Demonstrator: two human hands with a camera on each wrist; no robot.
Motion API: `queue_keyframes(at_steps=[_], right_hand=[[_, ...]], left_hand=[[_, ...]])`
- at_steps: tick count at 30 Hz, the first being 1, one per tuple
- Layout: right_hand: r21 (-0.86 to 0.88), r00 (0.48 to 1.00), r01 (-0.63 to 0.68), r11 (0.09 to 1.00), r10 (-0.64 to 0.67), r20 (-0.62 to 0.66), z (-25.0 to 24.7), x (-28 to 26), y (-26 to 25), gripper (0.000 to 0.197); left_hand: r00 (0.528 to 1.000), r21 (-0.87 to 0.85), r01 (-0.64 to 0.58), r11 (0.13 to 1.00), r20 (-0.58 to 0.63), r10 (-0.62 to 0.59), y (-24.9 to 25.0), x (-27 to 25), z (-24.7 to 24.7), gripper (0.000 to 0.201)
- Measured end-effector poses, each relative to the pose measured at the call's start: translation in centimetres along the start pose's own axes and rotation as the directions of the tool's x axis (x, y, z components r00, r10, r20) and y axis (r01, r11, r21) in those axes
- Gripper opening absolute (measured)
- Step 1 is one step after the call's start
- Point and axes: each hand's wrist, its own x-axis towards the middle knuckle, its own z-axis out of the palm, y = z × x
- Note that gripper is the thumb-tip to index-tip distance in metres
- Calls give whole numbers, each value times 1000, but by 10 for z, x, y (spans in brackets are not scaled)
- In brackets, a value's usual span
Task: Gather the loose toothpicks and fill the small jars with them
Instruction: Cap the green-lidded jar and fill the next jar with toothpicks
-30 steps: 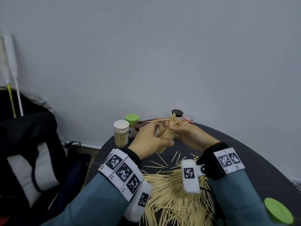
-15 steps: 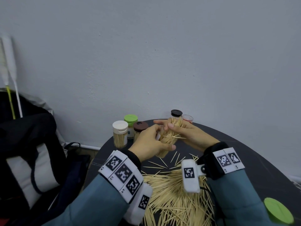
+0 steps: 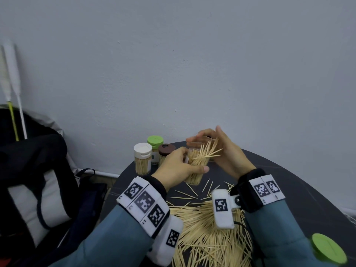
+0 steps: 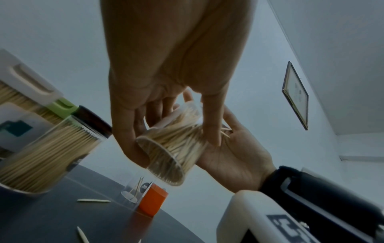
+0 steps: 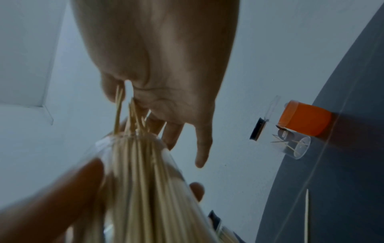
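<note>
While tilted toward the right, clear jar [image 3: 194, 170] gripped by left hand [image 3: 174, 168], fingers and thumb curled round its wall, above the dark tabletop [image 3: 300, 189]. Packed with toothpicks; a bunch of toothpicks [image 3: 207, 153] sticking out of the mouth, fanned and uneven. Right hand [image 3: 225, 151] open at the mouth of the jar, fingers straight, palm against the protruding tips. From the left wrist view, jar bottom [image 4: 164, 162] facing the camera, right palm [image 4: 234, 156] just behind it.

On the tabletop near the person, big loose pile of toothpicks [image 3: 208, 234], with some single ones scattered between the pile and the jar. At the far left edge, three filled jars close together: white-capped jar [image 3: 142, 158], green-capped jar [image 3: 155, 149], brown-capped jar [image 3: 166, 152]. Behind the hands, small clear jar [image 4: 136, 189] with only few toothpicks inside, just beside an orange lid [image 4: 153, 201]. Green lid [image 3: 328, 248] lying at the near right edge. Black bag [image 3: 28, 180] at the left, beside the tabletop.
</note>
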Motion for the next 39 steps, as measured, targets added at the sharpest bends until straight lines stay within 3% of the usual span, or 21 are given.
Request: queue_keyframes(at_steps=[3, 7, 12, 18, 21, 25, 30, 35, 39], right_hand=[[-61, 1000, 15, 998, -13, 28, 1, 0, 2, 47], [-133, 998, 14, 991, -7, 57, 1, 0, 3, 34], [-159, 994, 3, 987, 15, 109, -2, -1, -1, 65], [-331, 989, 70, 941, -22, 149, -6, -3, 1, 52], [-370, 994, 72, 926, -37, 102, -1, -1, 1, 39], [-368, 997, 21, 930, 11, 83, 4, -1, 2, 40], [-530, 992, 11, 848, 57, 111, 5, -2, -1, 38], [-570, 998, -1, 822, 40, 55, 1, -2, -3, 37], [-547, 988, -71, 834, 132, 74, 0, -2, -5, 37]], left_hand=[[1000, -80, 28, 996, 10, -27, -1, 1, 0, 48], [998, -171, 61, 983, 27, -57, 3, -2, -1, 44], [997, -202, 72, 977, 29, -67, 5, -2, -4, 41], [990, -285, 135, 949, 86, -115, 7, -3, -6, 41], [992, -273, 121, 954, 71, -105, 6, -2, -7, 40], [990, -188, 106, 976, 110, -87, 6, -3, -5, 36], [984, -31, 93, 995, 153, -87, 3, -5, -4, 41], [995, -32, 51, 998, 82, -48, 0, -4, -9, 46], [1000, -37, 13, 999, -14, -14, 0, -2, -10, 50]])
